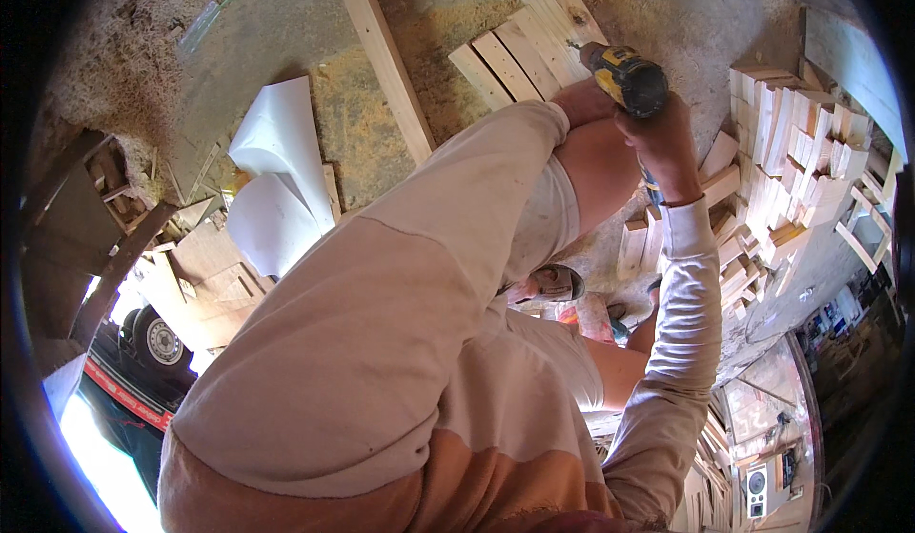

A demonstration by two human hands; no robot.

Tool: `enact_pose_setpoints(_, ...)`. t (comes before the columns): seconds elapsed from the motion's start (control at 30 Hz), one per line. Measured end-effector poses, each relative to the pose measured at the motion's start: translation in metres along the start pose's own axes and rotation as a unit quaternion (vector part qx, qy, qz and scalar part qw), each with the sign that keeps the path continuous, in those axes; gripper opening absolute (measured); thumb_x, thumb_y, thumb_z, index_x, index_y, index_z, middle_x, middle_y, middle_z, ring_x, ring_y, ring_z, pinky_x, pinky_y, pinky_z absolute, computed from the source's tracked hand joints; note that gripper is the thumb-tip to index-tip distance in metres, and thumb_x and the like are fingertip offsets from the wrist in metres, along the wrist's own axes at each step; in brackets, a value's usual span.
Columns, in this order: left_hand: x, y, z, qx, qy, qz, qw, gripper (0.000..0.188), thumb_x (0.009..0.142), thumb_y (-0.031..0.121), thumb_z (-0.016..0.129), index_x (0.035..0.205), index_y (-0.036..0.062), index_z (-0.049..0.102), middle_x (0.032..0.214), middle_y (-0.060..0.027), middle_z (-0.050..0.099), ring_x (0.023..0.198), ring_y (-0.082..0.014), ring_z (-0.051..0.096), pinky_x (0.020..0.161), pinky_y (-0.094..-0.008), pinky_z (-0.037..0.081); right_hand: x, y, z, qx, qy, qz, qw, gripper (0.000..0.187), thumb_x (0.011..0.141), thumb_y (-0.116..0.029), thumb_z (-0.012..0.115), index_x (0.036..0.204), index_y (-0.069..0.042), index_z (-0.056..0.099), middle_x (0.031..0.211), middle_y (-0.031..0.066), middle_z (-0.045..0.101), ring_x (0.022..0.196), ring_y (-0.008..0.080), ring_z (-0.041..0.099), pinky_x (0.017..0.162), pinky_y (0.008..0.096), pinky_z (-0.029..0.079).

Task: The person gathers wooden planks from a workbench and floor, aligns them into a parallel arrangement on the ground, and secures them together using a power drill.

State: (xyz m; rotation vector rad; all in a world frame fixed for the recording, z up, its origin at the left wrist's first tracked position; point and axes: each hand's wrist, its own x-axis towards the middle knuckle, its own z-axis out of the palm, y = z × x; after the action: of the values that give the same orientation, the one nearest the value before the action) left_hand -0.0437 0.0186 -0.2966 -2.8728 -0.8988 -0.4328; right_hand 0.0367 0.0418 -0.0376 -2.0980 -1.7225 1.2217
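Observation:
My right hand is wrapped round the grip of a yellow and black cordless drill. The drill's nose points left, over a group of pale wooden slats lying side by side on the floor; whether its tip touches the wood I cannot make out. Just below the drill, at the slats' near end, is my left hand. Its fingers are mostly hidden by the drill, so their grip cannot be seen. My bare leg is bent close under both hands.
A long wooden beam lies left of the slats. White curled sheets rest farther left. Stacked cut wood blocks stand at the right, with loose pieces nearby. Sawdust covers the concrete floor. A vehicle wheel shows at the lower left.

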Motion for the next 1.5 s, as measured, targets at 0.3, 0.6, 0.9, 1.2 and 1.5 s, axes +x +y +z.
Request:
enact_pose_setpoints(0.3, -0.008, -0.001, -0.007, -0.068, 0.002, 0.014, 0.998, 0.057, 0.090, 0.023, 0.059, 0.147, 0.0259, 0.055, 0.159, 0.0036, 0.046, 0.152, -0.0257, 0.034, 0.129, -0.0534, 0.017, 0.013, -0.062, -0.005, -0.172, -0.025, 0.077, 0.982, 0.033, 0.075, -0.020, 0.082, 0.100, 0.001, 0.074, 0.093, 0.0257, 0.075, 0.094, 0.0454, 0.072, 0.076, 0.0501, 0.057)
enact_pose_setpoints(0.6, -0.007, -0.002, -0.010, -0.107, 0.005, 0.019, 0.994, 0.057, 0.090, 0.023, 0.059, 0.147, 0.0259, 0.055, 0.158, 0.0035, 0.046, 0.152, -0.0255, 0.035, 0.129, -0.0529, 0.017, 0.019, -0.067, -0.006, -0.194, -0.040, 0.083, 0.977, 0.032, 0.081, -0.028, 0.080, 0.102, -0.004, 0.076, 0.096, 0.0257, 0.075, 0.097, 0.0462, 0.072, 0.081, 0.0540, 0.056)
enact_pose_setpoints(0.9, 0.001, -0.006, -0.007, -0.126, -0.029, 0.039, 0.991, 0.060, 0.090, 0.023, 0.059, 0.149, 0.0263, 0.052, 0.158, 0.0032, 0.046, 0.151, -0.0251, 0.036, 0.129, -0.0522, 0.019, 0.022, -0.019, -0.017, 0.101, -0.101, 0.078, 0.987, 0.024, 0.078, -0.015, 0.077, 0.090, 0.005, 0.071, 0.074, 0.0160, 0.072, 0.060, 0.0219, 0.071, 0.057, 0.0363, 0.056)
enact_pose_setpoints(1.2, -0.006, -0.004, -0.004, -0.127, -0.002, 0.011, 0.992, 0.048, 0.094, 0.024, 0.055, 0.142, 0.0215, 0.057, 0.151, 0.0017, 0.051, 0.147, -0.0251, 0.040, 0.124, -0.0490, 0.028, -0.026, -0.011, -0.007, 0.108, -0.070, 0.078, 0.989, 0.019, 0.081, -0.012, 0.076, 0.092, 0.003, 0.071, 0.072, 0.0038, 0.068, 0.058, 0.0108, 0.062, 0.053, 0.0291, 0.050)
enact_pose_setpoints(1.5, -0.013, -0.004, -0.006, -0.155, -0.019, -0.004, 0.988, 0.049, 0.093, 0.025, 0.056, 0.141, 0.0199, 0.057, 0.152, -0.0006, 0.051, 0.147, -0.0266, 0.040, 0.123, -0.0488, 0.029, -0.028, -0.005, 0.019, 0.086, -0.044, 0.095, 0.991, 0.017, 0.081, -0.009, 0.075, 0.091, 0.003, 0.070, 0.069, 0.0046, 0.068, 0.056, 0.0118, 0.064, 0.050, 0.0296, 0.049)
